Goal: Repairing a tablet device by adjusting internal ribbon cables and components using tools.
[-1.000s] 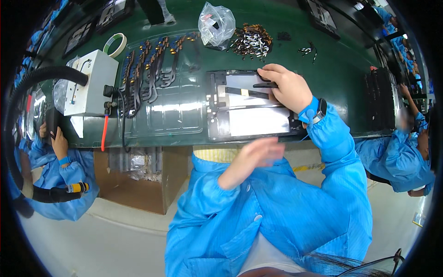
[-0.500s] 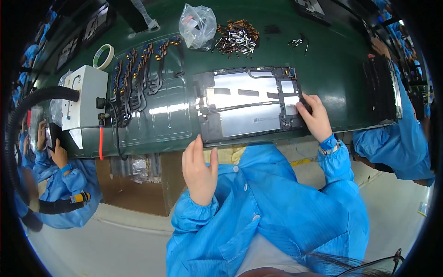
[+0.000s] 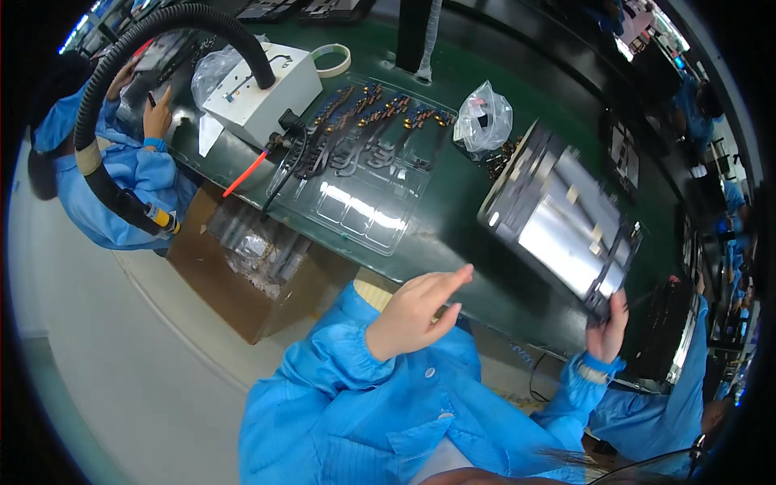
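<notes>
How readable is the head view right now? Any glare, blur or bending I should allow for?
Head view: bright glare streaks on the shiny panel that the right hand grips, and on the clear plastic tray; the left hand is slightly soft; the green bench edge bows with fisheye distortion; corners are black; far-right people look dim and small.

You are working in an electronics assembly workshop, on a factory line. You are sitting at a long green workbench (image 3: 453, 234) where a clear plastic tray (image 3: 356, 174) is holding rows of small wired parts. A white machine box (image 3: 263, 89) with a thick black hose (image 3: 105, 97) is standing beside it. People in blue work coats (image 3: 105, 178) are sitting along the bench, and a cardboard box (image 3: 242, 275) is resting underneath.
</notes>
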